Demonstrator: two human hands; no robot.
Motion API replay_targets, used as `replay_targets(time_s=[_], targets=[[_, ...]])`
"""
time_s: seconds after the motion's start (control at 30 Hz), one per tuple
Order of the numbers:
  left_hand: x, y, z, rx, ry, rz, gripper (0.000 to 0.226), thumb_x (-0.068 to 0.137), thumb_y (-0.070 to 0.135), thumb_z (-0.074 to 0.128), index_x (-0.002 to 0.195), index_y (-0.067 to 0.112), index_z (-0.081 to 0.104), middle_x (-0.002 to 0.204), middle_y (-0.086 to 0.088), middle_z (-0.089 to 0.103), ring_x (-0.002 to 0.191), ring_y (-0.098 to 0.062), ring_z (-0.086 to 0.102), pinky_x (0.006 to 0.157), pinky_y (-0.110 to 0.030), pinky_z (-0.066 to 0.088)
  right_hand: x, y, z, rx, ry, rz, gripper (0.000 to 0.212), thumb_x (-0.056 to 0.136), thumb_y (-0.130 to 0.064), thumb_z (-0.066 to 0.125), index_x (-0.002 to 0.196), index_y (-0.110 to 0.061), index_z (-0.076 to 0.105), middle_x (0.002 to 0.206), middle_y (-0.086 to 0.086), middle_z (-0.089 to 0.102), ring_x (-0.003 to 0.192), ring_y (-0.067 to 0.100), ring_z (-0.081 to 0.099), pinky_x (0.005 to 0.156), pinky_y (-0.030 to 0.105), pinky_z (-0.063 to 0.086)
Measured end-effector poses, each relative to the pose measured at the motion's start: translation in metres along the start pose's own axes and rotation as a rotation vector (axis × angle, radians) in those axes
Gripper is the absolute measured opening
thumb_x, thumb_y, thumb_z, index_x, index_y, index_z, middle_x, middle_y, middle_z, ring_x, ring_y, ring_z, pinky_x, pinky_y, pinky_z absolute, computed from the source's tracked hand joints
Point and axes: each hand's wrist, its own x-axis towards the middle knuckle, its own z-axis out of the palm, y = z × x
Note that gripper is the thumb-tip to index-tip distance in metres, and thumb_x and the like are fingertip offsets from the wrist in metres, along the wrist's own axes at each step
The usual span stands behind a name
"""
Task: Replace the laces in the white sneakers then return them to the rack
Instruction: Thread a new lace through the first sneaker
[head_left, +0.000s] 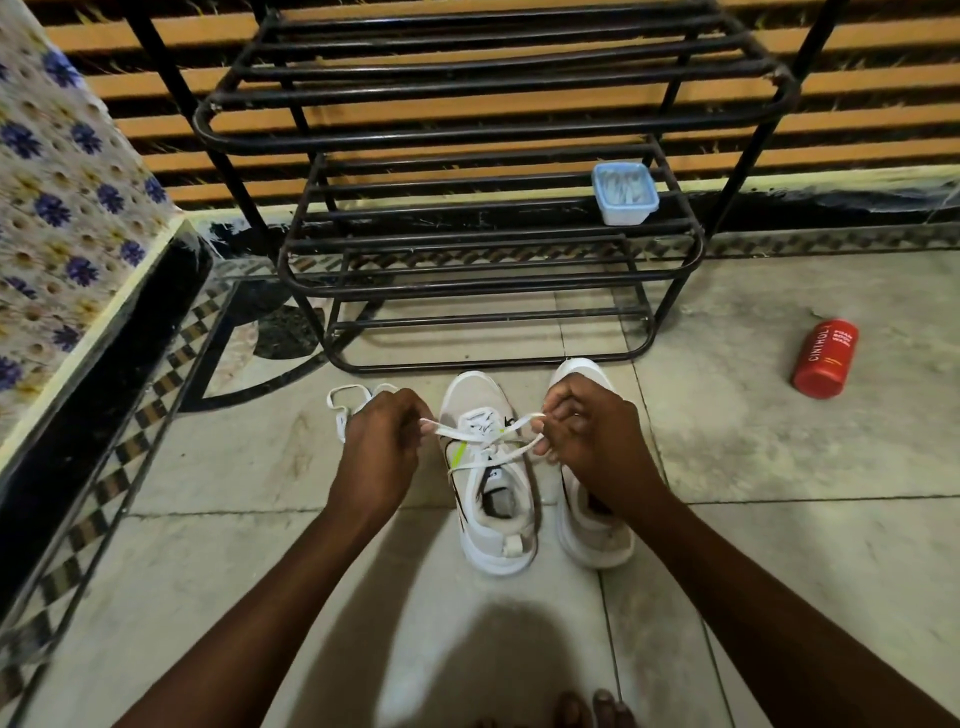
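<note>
Both curled, left hand (382, 431) and right hand (584, 421), pinching lace (498, 441) ends apart

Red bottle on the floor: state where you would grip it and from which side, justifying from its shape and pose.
Grip the red bottle round its mid-body from above, closing on its left and right flanks. It lies on its side on the floor, both rounded flanks clear.

Two sneakers (491, 551) (597, 540), perhaps two laces (501, 453) (342, 401), one rack (467, 130), one bottle (826, 358), one box (626, 195).
</note>
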Motion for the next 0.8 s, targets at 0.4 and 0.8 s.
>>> replay_targets(time_s=[0.4,0.8], targets=[[0.013,0.058,0.016,-0.723,-0.161,-0.388,0.012,0.099,-0.003,0.060,0.088,0.002,0.060,0.072,-0.012,0.071,0.067,-0.021,0.070,0.065,-0.030,0.058,0.006,-0.042,0.009,0.004,-0.199,-0.334,0.016,0.079,0.010,0.076,0.090,0.000,0.079,0.086,0.007,0.074,0.077,0.019,0.073,0.070,0.033,0.060],[0.002,0.052,0.021,-0.773,-0.378,-0.329,0.014,0.102,-0.002,0.055,0.088,0.001,0.054,0.081,-0.005,0.069,0.071,-0.003,0.066,0.064,-0.013,0.047,0.016,-0.012,0.021,0.019,-0.003,-0.161,0.022,0.086,0.007,0.067,0.093,-0.011,0.078,0.086,-0.009,0.072,0.076,0.012,0.072,0.071,0.031,0.060]])
